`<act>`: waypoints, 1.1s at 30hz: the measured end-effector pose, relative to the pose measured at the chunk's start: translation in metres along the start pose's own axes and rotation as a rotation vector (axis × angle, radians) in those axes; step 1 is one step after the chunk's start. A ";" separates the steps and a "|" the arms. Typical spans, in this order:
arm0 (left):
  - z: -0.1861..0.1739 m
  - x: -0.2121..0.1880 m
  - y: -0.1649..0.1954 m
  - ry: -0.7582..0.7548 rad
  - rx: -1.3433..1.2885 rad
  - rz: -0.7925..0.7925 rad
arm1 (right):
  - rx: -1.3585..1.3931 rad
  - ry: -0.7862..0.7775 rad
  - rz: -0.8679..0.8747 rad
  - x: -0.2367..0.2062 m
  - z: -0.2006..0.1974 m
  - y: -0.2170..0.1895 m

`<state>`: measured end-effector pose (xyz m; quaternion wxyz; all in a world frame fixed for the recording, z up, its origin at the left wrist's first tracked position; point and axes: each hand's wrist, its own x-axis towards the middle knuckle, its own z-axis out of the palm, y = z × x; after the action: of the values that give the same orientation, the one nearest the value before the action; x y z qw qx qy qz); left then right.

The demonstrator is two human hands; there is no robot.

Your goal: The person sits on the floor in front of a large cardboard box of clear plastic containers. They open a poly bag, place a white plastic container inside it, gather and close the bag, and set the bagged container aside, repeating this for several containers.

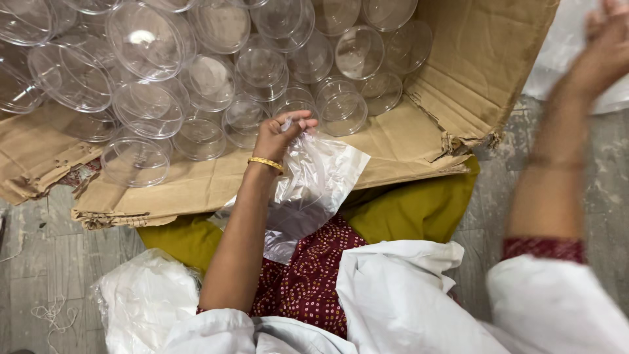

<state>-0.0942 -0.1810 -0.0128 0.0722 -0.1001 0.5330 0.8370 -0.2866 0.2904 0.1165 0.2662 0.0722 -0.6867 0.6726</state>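
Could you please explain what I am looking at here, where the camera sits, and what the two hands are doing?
There is no machine here: a person works with bare hands, and the single picture comes from a camera worn on their head, looking down over their lap.

The left hand, with a gold bangle on its wrist, pinches the top edge of a thin clear plastic bag that hangs down over the lap.

The right hand is raised at the upper right and blurred, so I cannot tell whether it holds anything.

In front lies an opened cardboard box, tipped on its side, filled with many round clear plastic containers, some spilling onto its flap.

A white cloth covers the lap, and the floor is grey.
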 end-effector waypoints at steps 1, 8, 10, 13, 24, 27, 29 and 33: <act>0.001 0.001 -0.001 0.008 -0.004 0.000 | 0.096 -0.044 -0.117 -0.035 0.025 -0.009; -0.002 0.005 -0.013 0.062 0.061 0.084 | -0.023 -0.801 0.363 -0.247 0.201 -0.020; -0.007 0.003 -0.015 0.102 0.128 0.144 | 0.004 -0.750 0.450 -0.256 0.215 -0.015; -0.009 -0.001 -0.014 0.163 0.108 0.096 | 0.149 -0.701 0.504 -0.253 0.214 -0.003; -0.064 -0.020 0.019 -0.054 -0.250 -0.140 | 0.956 -0.534 0.990 -0.249 0.180 0.031; -0.078 -0.012 0.026 -0.061 0.301 -0.029 | 1.009 -0.546 0.910 -0.229 0.188 0.027; -0.077 -0.004 0.030 0.062 0.722 0.092 | 0.443 -0.626 0.765 -0.222 0.202 0.031; -0.052 0.012 0.023 0.358 1.315 0.183 | -0.126 -0.787 0.646 -0.236 0.224 0.046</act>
<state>-0.1059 -0.2376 -0.0169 -0.0421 -0.1265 0.9404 0.3128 -0.1677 0.0181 -0.0227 -0.2301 0.0879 -0.7615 0.5995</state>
